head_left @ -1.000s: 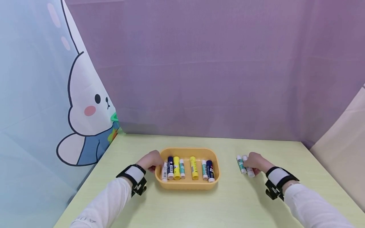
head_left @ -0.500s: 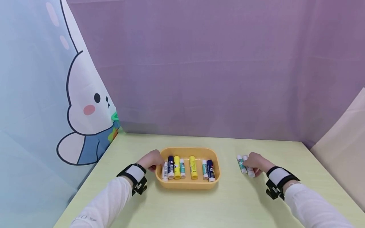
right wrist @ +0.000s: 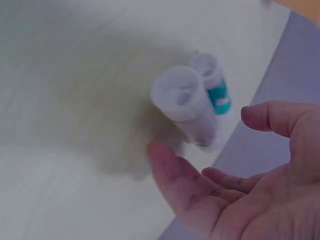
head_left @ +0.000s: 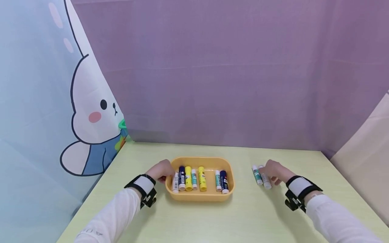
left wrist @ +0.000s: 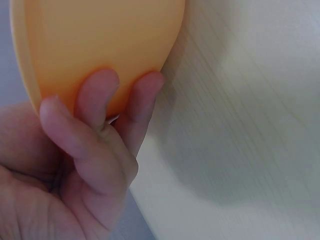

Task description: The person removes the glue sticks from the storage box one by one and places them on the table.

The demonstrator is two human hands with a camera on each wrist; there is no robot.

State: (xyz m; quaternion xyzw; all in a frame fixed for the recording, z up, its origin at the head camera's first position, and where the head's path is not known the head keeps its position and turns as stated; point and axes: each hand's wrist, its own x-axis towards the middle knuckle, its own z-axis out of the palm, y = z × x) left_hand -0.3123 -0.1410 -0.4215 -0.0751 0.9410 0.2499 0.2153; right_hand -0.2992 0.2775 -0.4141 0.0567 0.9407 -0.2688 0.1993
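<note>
My left hand (head_left: 164, 170) holds the left end of a yellow-orange tray (head_left: 200, 197); in the left wrist view its fingertips (left wrist: 97, 90) press the tray's outer wall. On the table to the right lie a white glue stick (head_left: 266, 180) and a slimmer teal-and-white glue stick (head_left: 257, 175), side by side. Just over the white stick's right side is my right hand (head_left: 275, 170). In the right wrist view its thumb and fingers are spread, with a gap between them and both sticks.
Inside the tray are several glue sticks: a white one (head_left: 175, 182), navy ones (head_left: 224, 180), yellow ones (head_left: 202, 179) and teal ones (head_left: 218, 180). A purple cloth (head_left: 225, 84) hangs behind the pale table (head_left: 212, 222); a rabbit-print curtain (head_left: 30, 135) is at the left.
A yellow glue stick in the tray has rolled left, close to the teal one. My right hand has loosened from the white glue stick and shifted slightly right. My left hand keeps its hold.
</note>
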